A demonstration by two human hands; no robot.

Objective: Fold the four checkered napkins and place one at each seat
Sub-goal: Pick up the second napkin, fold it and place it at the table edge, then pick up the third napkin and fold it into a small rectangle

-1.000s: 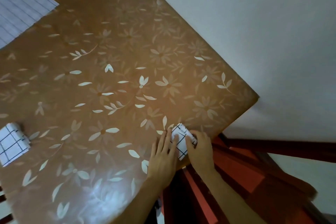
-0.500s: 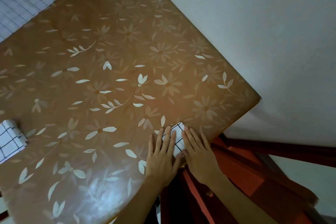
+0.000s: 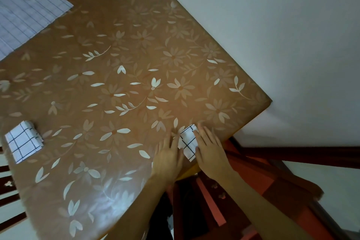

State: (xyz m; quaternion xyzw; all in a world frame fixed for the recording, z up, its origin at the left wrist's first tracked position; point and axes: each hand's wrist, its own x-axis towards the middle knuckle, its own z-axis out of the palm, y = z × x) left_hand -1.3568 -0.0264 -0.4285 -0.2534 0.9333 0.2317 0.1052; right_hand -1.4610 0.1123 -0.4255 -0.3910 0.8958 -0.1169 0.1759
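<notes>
The folded napkin (image 3: 187,142) lies at the near edge of the table (image 3: 136,54) by the corner, with the left hand (image 3: 168,159) and right hand (image 3: 211,151) flat on its two sides, fingers straight and close together, likely pressing the creases so it stays shut at this seat. Half a second ago the hands covered most of it; now they sit further apart and more checks show between them.

A table under a glossy brown cloth printed with pale flowers and leaves (image 3: 136,54) fills the left side. Soft light glares off its near edge. Beyond the corner lies a plain pale grey surface (image 3: 282,25), wall or floor unclear. A dark red-brown wooden chair with orange-red panels (image 3: 259,177) stands below the corner. Dark wooden slats (image 3: 7,198) show at the left edge.
</notes>
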